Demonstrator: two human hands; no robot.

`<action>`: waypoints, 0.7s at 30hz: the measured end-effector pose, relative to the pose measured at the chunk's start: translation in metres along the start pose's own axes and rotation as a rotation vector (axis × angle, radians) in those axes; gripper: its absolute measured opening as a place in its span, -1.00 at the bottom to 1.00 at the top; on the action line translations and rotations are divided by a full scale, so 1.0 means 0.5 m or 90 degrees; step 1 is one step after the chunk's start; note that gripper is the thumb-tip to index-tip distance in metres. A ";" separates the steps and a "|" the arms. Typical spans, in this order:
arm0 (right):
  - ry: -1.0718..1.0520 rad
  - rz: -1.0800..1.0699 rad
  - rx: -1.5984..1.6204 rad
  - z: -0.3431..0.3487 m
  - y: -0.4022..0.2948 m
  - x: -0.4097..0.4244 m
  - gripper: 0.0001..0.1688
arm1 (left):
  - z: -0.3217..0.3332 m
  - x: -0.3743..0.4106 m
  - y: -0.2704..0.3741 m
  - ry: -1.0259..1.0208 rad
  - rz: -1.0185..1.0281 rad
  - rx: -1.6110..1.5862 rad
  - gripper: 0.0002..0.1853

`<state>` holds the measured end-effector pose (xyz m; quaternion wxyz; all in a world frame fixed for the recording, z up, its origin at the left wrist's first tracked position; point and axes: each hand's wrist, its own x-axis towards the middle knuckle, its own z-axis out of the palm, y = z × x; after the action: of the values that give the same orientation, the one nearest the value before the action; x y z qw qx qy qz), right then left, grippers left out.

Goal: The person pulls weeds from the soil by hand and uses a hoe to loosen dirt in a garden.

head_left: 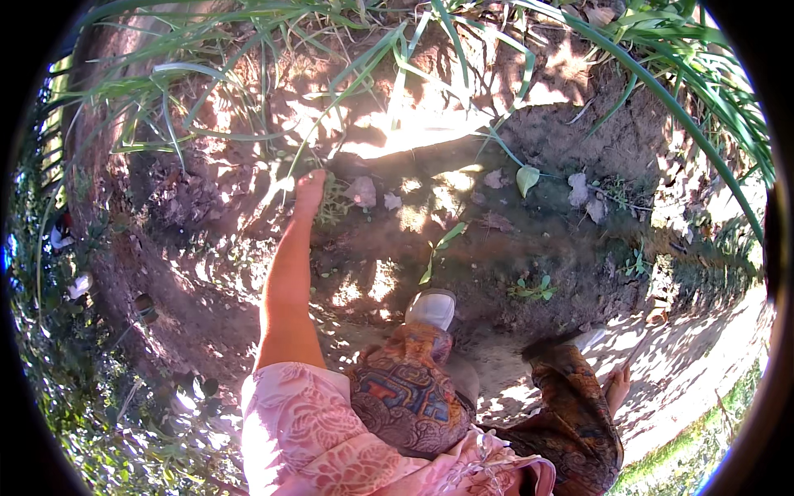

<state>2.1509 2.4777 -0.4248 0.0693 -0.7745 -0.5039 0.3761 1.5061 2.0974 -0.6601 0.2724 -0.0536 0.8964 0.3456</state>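
Note:
My left hand reaches forward to the soil, its fingers bent down beside a small feathery weed. The fingertips are too indistinct to show whether they grip that plant. Low at the right, by my bent knee, my right hand is closed around a thin rod-like thing that slants up and away. The far end of this rod is unclear against the dappled ground. Long green onion-like leaves hang over the soil ahead of me. Between my hands, a small leafy seedling grows from the bank.
I squat in patterned trousers, one pale shoe in front. Another low weed grows to the right, near dry leaves. More long leaves arch in at the right. Dense foliage borders the left.

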 end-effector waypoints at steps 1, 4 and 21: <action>-0.002 -0.011 0.026 0.002 0.000 0.000 -0.51 | -0.014 0.006 -0.007 0.159 -0.070 -0.114 -0.71; -0.005 -0.019 -0.073 0.001 -0.005 -0.004 -0.51 | -0.061 0.020 -0.021 0.251 -0.150 -0.176 -0.69; -0.029 0.057 0.040 0.020 -0.043 -0.040 -0.53 | 0.232 -0.250 0.263 -0.505 0.314 0.513 -0.67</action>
<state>2.1245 2.4684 -0.4113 0.0649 -0.7847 -0.4585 0.4121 1.6268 2.2604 -0.5878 0.4959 0.3953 0.7727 0.0265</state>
